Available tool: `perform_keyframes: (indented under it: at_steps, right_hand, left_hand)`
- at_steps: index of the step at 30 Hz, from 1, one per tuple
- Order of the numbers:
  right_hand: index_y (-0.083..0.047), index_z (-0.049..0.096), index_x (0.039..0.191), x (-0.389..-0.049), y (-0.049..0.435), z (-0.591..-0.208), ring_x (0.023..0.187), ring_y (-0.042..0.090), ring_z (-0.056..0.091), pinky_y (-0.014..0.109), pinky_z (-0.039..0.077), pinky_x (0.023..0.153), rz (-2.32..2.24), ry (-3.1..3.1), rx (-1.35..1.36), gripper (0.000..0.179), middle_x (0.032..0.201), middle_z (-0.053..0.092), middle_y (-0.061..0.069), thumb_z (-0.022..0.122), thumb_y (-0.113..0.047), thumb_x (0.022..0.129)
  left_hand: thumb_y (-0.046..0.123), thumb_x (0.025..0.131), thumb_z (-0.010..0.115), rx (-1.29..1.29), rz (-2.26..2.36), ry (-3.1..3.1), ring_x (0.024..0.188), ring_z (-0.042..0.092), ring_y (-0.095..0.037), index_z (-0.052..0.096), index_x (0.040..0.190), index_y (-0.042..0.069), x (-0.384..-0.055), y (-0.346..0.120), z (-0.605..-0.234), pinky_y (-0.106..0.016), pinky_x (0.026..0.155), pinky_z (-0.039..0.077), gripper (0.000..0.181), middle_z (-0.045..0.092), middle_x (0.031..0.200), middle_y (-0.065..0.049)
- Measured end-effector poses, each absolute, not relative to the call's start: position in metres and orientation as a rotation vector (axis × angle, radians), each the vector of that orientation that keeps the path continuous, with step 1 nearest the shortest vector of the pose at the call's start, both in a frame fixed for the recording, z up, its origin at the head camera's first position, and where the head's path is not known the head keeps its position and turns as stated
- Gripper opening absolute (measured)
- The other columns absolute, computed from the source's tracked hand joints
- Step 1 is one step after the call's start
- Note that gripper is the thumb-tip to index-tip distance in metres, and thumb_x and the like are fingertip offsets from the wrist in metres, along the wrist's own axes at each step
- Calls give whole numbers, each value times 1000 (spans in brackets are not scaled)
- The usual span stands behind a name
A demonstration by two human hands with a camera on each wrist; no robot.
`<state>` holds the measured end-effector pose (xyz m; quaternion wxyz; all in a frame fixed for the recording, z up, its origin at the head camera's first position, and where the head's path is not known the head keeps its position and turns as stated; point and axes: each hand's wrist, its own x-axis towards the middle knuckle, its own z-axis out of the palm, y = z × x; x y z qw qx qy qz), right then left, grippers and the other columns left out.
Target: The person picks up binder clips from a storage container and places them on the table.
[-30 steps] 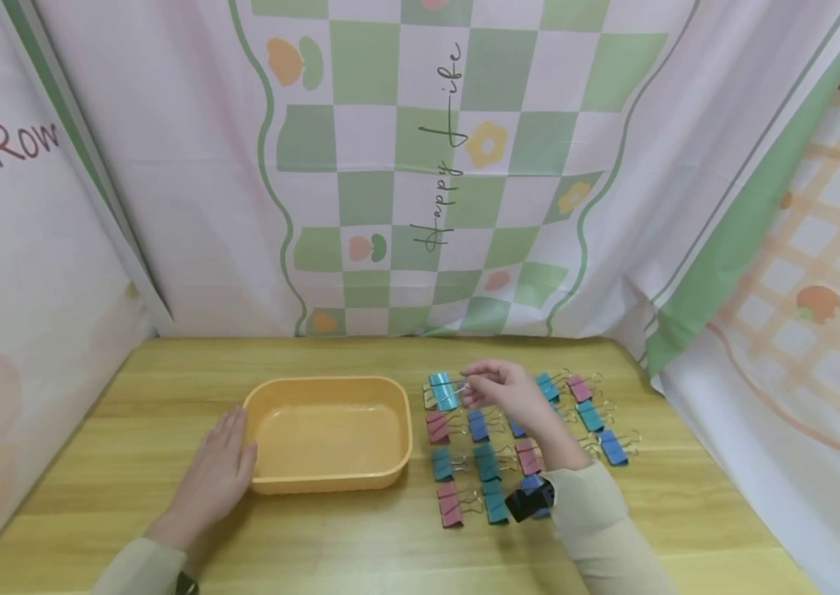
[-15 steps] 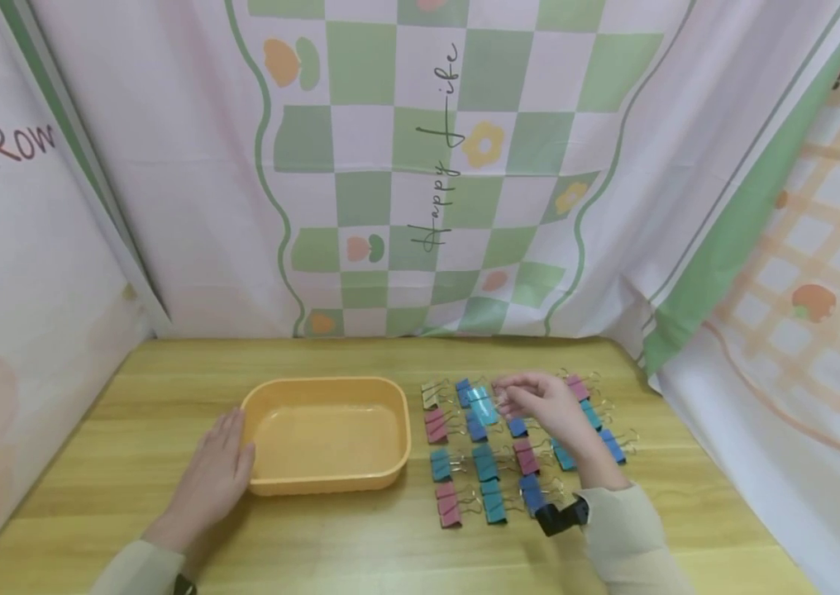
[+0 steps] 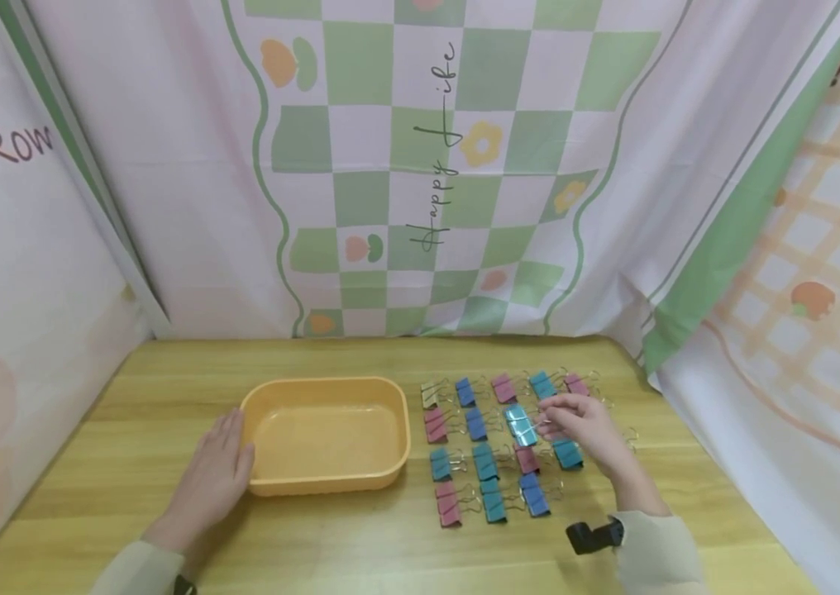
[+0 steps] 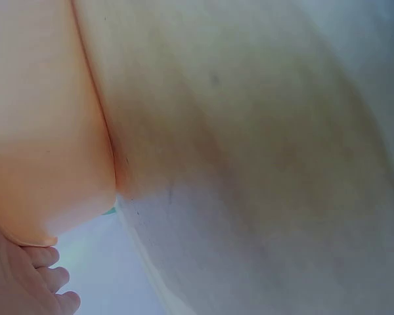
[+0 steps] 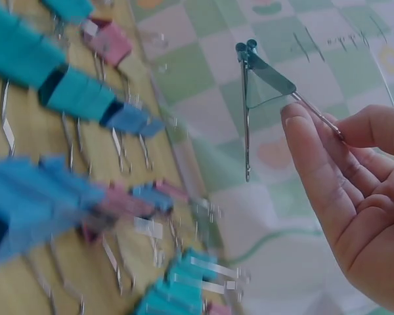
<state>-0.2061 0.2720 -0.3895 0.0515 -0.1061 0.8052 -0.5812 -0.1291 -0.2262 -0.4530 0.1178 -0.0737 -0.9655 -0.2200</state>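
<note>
My right hand pinches a teal binder clip by one wire handle between thumb and fingers. In the right wrist view the raised clip points its body away from the hand, and its other handle hangs free. It overlaps the rows of binder clips below it in the head view. My left hand lies with straight fingers along the left side of a yellow plastic tray, which has nothing in it. The left wrist view shows its fingertips past the tray's corner.
Pink, blue, teal and one pale yellow binder clip lie in rows on the wooden table, right of the tray. A patterned curtain hangs behind the table, with more cloth at both sides.
My right hand has carried the teal clip to the right and slightly nearer, from over the back-left clips to over the third column. The left hand and tray stay put.
</note>
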Motion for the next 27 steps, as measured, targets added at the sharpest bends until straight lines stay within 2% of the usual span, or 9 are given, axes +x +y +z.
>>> perform_keyframes:
  at_steps: [5,13,19,27]
  right_hand:
    - [22,46,112,-197,293,-394,79,22,66,34,55,72,-1789,2454,-277,33,94,61,29,49,-5,95]
    - [26,42,112,-186,322,-399,78,17,65,32,54,72,-1772,2455,-266,35,92,63,24,46,-4,95]
    - [29,37,112,-178,343,-406,78,20,65,33,54,73,-1697,2379,-296,36,91,62,22,45,-1,94]
    - [27,40,111,-171,352,-420,81,24,64,36,54,74,-1585,2305,-268,34,93,62,24,46,-1,93]
  left_hand:
    - [24,100,30,-214,-641,-2828,131,16,-46,18,138,-16,-129,-225,-451,-55,106,12,56,18,144,-31]
    - [25,100,28,-220,-641,-2820,131,16,-46,19,138,-16,-128,-225,-452,-55,106,13,56,19,143,-32]
    - [25,100,28,-221,-649,-2819,131,16,-46,19,138,-15,-129,-226,-453,-55,106,13,56,19,144,-31]
    - [25,100,29,-219,-650,-2813,131,17,-46,20,138,-16,-128,-226,-453,-56,106,13,56,20,143,-32]
